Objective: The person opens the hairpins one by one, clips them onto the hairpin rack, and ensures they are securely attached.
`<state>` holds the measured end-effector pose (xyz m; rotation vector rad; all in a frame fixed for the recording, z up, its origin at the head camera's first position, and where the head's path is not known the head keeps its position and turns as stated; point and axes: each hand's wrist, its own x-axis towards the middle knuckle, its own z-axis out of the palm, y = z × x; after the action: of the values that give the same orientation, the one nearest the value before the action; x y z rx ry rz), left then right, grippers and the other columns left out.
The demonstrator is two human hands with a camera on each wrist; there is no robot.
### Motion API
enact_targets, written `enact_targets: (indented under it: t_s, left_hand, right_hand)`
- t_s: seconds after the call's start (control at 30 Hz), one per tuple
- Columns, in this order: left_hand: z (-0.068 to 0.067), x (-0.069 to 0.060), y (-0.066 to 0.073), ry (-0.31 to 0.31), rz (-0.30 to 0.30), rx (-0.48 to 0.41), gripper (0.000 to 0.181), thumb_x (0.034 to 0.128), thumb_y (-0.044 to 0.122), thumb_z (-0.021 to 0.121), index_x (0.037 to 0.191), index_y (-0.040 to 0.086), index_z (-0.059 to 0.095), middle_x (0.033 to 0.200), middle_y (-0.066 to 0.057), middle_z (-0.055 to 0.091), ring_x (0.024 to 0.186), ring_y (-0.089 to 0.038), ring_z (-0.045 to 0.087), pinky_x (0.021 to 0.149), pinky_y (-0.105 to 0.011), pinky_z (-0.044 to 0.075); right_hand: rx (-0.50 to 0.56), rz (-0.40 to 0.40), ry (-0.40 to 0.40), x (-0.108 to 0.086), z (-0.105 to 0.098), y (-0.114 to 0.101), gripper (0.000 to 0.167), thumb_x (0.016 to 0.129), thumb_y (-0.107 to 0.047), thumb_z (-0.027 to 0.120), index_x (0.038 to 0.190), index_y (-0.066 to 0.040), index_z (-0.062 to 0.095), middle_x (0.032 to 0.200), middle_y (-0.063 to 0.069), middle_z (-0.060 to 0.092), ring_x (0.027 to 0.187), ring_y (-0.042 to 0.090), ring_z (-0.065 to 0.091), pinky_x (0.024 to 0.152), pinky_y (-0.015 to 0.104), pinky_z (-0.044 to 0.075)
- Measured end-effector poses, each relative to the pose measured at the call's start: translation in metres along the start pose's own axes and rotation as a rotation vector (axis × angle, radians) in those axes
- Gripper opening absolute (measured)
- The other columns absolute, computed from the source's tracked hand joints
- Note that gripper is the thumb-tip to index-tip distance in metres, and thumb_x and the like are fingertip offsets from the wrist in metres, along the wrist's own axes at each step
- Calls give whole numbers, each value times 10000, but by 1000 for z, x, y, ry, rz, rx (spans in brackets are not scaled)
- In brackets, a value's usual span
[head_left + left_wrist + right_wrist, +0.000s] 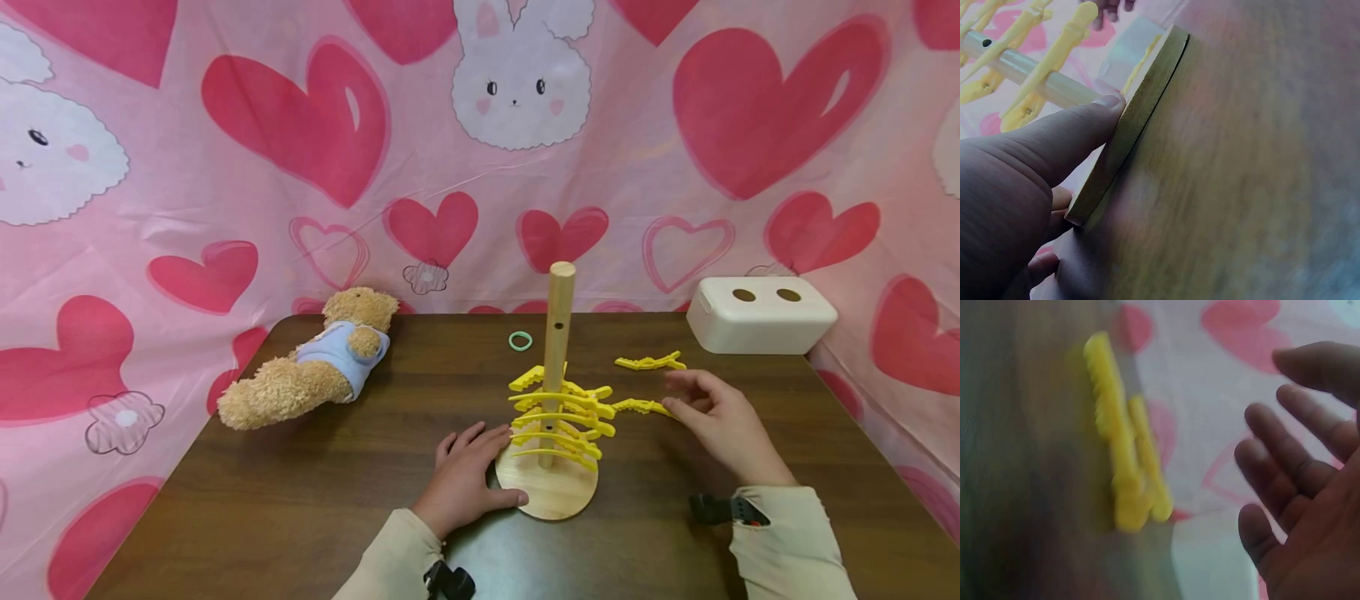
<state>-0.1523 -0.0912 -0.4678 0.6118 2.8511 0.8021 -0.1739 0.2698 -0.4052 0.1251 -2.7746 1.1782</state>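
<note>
Several yellow clips (562, 418) are clamped one above another on an upright wooden post (558, 325) with a round base (551, 492). The left hand (468, 479) rests at the base's left edge; in the left wrist view its thumb (1088, 128) lies on the rim of the base (1141, 94). Two loose yellow clips lie right of the post, a farther one (648, 362) and a nearer one (637, 406). Beside the nearer clip hovers the right hand (723, 425), fingers parted. The right wrist view shows that hand (1310, 481) apart from the clips (1113, 425), holding nothing.
A teddy bear (322, 358) in a light blue top lies at the left of the table (300, 517). Behind the post is a small green ring (520, 341). A white box (761, 317) with two round holes stands at the back right, before a pink heart-patterned cloth (480, 175).
</note>
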Motion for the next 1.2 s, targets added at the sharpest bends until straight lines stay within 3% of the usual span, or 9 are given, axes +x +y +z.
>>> enact_targets:
  t_s: [0.13,0.23,0.47,0.63,0.77,0.9,1.2]
  left_hand:
    - [0,0,0,3,3,3,878,765,633,779,1476,186,527,1550,49,446,1461,-304,301,1107,-654,157]
    - [1,0,0,2,3,7,879,764,635,779,1477,189,526,1549,51,447,1461,-302,303,1108,-652,159]
    - [1,1,0,6,4,15,882,763,638,778,1477,187,526,1548,47,448,1458,-303,308,1110,-650,164]
    - [1,1,0,1,1,14,879,767,642,772,1480,194,523,1552,51,443,1462,-305,302,1112,-650,157]
    - [1,1,0,-3,-7,12,882,768,649,766,1484,198,518,1555,55,438,1466,-303,294,1114,-651,147]
    - [1,1,-1,-10,-13,10,893,767,662,758,1489,199,512,1559,54,432,1470,-302,286,1116,-652,141]
    - [0,0,0,-12,-6,4,893,770,670,750,1484,188,517,1556,46,437,1465,-309,293,1112,-661,147]
  right_hand:
    - [-49,82,-95,3,0,20,571,962,-277,687,1397,31,482,1314,283,544,1100,424,570,855,529,524]
    - [-78,125,-149,5,-1,34,629,947,-256,701,1414,65,428,1316,320,522,1122,459,548,904,615,474]
    - [-114,158,-209,8,0,51,680,911,-217,740,1391,125,399,1082,220,614,950,329,578,818,505,485]
    - [-113,157,-232,9,1,54,597,899,-197,745,1327,131,488,951,118,611,848,254,545,713,375,455]
    - [-118,146,-209,8,3,54,518,907,-261,741,1270,67,570,1019,134,637,881,258,559,722,364,462]
    - [-54,146,-139,7,5,51,535,932,-344,714,1280,35,566,1109,172,636,937,277,570,741,334,481]
    - [70,113,18,4,5,26,560,943,-447,687,1304,-24,614,1099,141,647,945,239,554,711,198,506]
